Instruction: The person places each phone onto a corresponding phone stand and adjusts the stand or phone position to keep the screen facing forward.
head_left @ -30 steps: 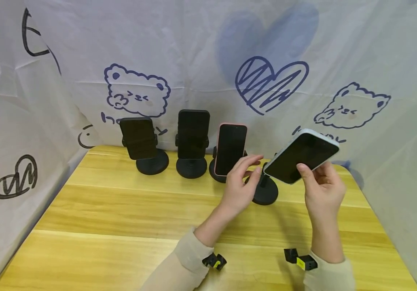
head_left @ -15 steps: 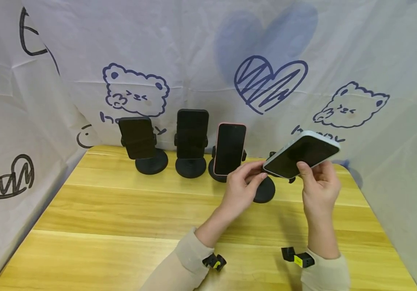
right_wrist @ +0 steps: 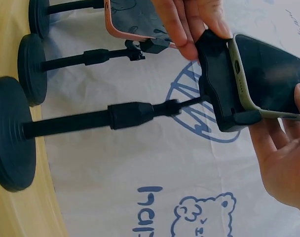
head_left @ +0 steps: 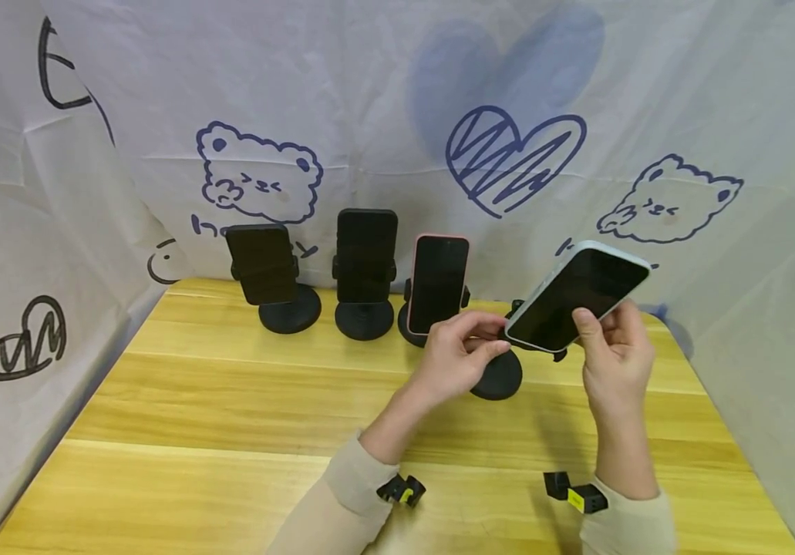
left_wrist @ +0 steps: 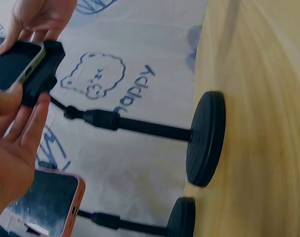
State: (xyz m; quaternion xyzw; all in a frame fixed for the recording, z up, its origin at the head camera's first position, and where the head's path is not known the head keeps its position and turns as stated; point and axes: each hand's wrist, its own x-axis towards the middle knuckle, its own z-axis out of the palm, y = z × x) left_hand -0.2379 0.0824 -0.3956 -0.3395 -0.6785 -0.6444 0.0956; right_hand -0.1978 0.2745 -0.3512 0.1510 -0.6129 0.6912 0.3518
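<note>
My right hand holds a phone with a pale edge, thumb on its dark screen and fingers behind. The phone is tilted, its lower end over the clamp of a black phone stand. With fingertips and thumb, my left hand pinches the clamp's left side, close to the phone's lower corner. This stand's round base rests on the table, below the hands. In the right wrist view the phone lies along the clamp face; whether the clamp's arms grip it I cannot tell.
Several stands line the table's back edge. To the left of my hands, they hold a pink-edged phone, a black phone and another dark phone. A white cloth with drawings hangs behind.
My left hand has come from beside the stand to pinch its clamp. The stand's base has shifted slightly left and nearer. The phone dipped, then tipped up again over the clamp.
</note>
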